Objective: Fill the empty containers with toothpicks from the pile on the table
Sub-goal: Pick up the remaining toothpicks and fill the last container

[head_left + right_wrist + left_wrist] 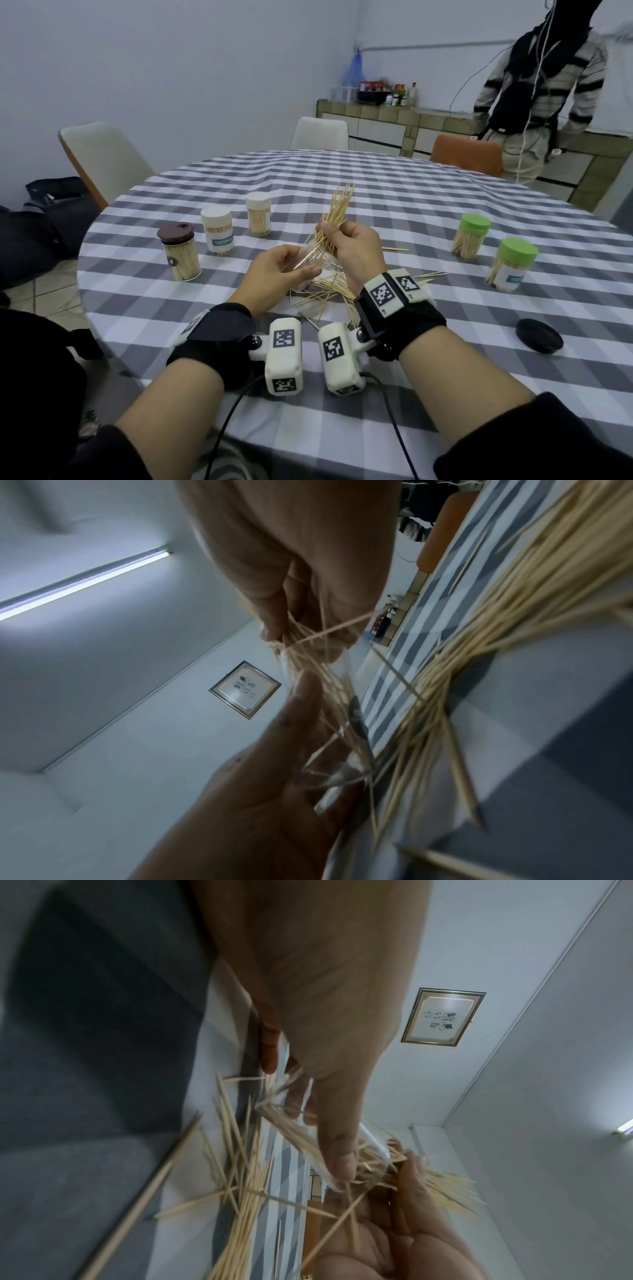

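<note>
Just above the loose pile of pale wooden toothpicks (329,291), the left hand (274,270) grips a tilted clear plastic container (313,262) while the right hand (356,246) pinches a splayed toothpick bundle (337,212) entering its mouth, apparently needing tidier alignment next.

We see pale, matt wooden toothpicks (334,212) above a clear, glossy plastic container (313,262). The tablecloth (445,212) looks like soft woven cloth, grey-and-white checked. 2 jars carry smooth matt green plastic lids (475,223), 1 a glossy brown lid (175,233). The wrist straps (407,322) are black fabric.
</note>
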